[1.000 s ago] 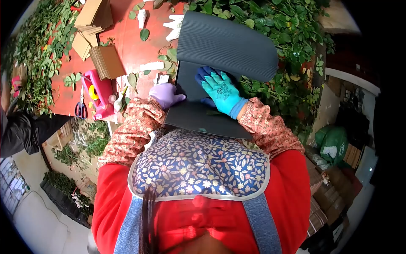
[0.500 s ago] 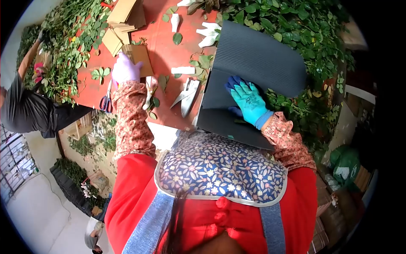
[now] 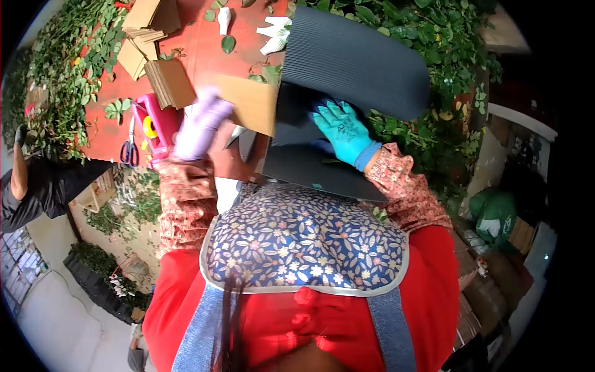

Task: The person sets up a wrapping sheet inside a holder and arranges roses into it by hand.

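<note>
as viewed from beside the red table (image 3: 201, 46), the cardboard piece (image 3: 251, 104) is a flat, tan, four-sided panel with straight edges and a matte, smooth face. it is located at the left edge of the black sheet (image 3: 356, 62); contact between the two cannot be confirmed. the left hand (image 3: 204, 124), in a thin lavender glove, is blurred; its fingers are narrowed on the panel's left end, their exact placement unclear. the right hand (image 3: 344, 133), in a teal knit-cuffed glove, lies flat on the sheet, fingers extended and slightly apart, gripping nothing. the black sheet has fine parallel ribs across its upper flap, which ends in a rounded right side; its lower section appears smoother. left of the lavender glove stand the cardboard stack (image 3: 170, 84), its thin layers visible at the edge, and a glossy pink tape dispenser (image 3: 164, 121) carrying a yellow roll (image 3: 149, 128). adjacent are scissors (image 3: 129, 150) with dark handles. white, finger-like pieces (image 3: 274, 32) lie beyond; leafy green stems (image 3: 449, 59) border the sheet's right side.
</note>
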`<state>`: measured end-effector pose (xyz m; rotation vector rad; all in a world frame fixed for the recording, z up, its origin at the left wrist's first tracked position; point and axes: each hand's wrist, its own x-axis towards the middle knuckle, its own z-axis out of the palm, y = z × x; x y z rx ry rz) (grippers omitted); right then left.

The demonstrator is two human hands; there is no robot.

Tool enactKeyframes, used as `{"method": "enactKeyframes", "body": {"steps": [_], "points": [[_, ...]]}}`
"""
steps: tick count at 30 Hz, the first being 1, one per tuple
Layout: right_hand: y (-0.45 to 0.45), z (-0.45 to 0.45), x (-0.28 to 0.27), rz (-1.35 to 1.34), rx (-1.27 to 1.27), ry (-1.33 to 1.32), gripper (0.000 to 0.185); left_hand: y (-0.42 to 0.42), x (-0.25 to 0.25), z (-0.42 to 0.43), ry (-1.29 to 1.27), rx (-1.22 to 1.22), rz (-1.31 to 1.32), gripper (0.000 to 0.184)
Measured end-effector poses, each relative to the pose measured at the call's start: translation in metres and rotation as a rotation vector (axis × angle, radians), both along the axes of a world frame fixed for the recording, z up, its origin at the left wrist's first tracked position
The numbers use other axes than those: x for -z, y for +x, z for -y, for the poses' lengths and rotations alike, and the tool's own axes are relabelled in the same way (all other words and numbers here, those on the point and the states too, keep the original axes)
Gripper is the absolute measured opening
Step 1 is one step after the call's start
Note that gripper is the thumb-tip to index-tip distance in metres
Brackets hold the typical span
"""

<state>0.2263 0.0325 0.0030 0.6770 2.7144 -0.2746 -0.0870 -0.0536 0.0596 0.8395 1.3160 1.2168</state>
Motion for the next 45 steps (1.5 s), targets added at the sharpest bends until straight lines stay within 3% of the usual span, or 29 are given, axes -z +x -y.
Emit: {"method": "enactKeyframes", "body": {"steps": [1,2,3,5,7,8,11,13,15,16,19,20,21,23,24,27,29,33,39,43,45], "points": [[-0.005,-0.003,-0.005,0.119,-0.034,0.014,0.07,0.019,0.005,-0.003,0.045,0.132,-0.005,0.009],[-0.008,-0.002,-0.009,0.046,-0.034,0.032,0.069,0.037,0.012,-0.003,-0.081,0.162,0.166,0.007],[-0.018,-0.004,-0.014,0.289,-0.02,-0.1,0.07,0.051,0.022,-0.004,-0.201,0.198,0.34,0.006],[-0.015,0.009,-0.018,0.105,0.029,-0.104,0.064,0.072,0.076,-0.011,-0.236,0.303,0.18,0.005],[-0.011,0.001,-0.016,0.029,-0.027,-0.023,0.058,0.085,0.104,-0.017,-0.192,0.169,0.023,0.007],[-0.006,0.004,-0.013,-0.14,-0.06,0.03,0.052,0.082,0.116,-0.015,-0.206,0.182,0.062,0.009],[-0.005,0.001,-0.042,-0.25,-0.008,-0.045,0.048,0.094,0.142,-0.015,-0.211,0.098,0.066,0.01],[-0.01,0.006,-0.056,-0.124,0.029,0.011,0.043,0.095,0.142,-0.012,-0.238,0.077,0.116,0.012],[-0.019,0.012,-0.074,-0.248,0.198,-0.031,0.049,0.091,0.148,-0.013,-0.211,0.14,-0.004,0.013],[-0.029,0.017,-0.076,-0.364,0.169,0.015,0.053,0.089,0.147,-0.013,-0.196,0.141,-0.022,0.015],[-0.037,0.011,-0.049,-0.283,0.02,0.075,0.058,0.086,0.129,-0.015,-0.224,0.154,-0.016,0.017],[-0.03,0.008,-0.038,-0.281,0.011,0.078,0.058,0.087,0.129,-0.013,-0.132,0.17,-0.185,0.013],[-0.026,0.01,-0.033,-0.296,0.045,0.027,0.059,0.087,0.114,-0.011,-0.133,0.175,-0.181,0.013],[-0.023,0.013,-0.031,-0.307,0.083,-0.025,0.059,0.08,0.06,-0.012,-0.063,0.384,-0.751,0.024],[-0.025,0.014,-0.033,-0.307,0.078,0.012,0.059,0.075,0.048,-0.017,-0.068,0.441,-0.859,0.033],[-0.029,0.02,-0.03,-0.3,0.072,0.046,0.058,0.067,0.047,-0.017,-0.138,0.47,-0.921,0.033],[-0.033,0.017,-0.03,-0.297,0.067,0.046,0.058,0.059,0.065,-0.009,-0.1,0.273,-1.068,0.032],[-0.028,0.018,-0.02,-0.305,0.03,0.072,0.059,0.031,0.063,0.002,-0.147,0.167,-1.04,0.033],[-0.026,0.016,-0.02,-0.241,0.064,0.021,0.059,0.04,0.063,0.005,-0.222,0.444,-0.706,0.033],[-0.024,0.013,-0.014,-0.273,0.102,-0.008,0.052,0.051,0.074,0.004,-0.237,0.574,-0.815,0.035],[-0.02,0.011,-0.008,-0.311,0.107,0.01,0.049,0.055,0.085,0.009,-0.113,0.472,-0.891,0.042]]}}
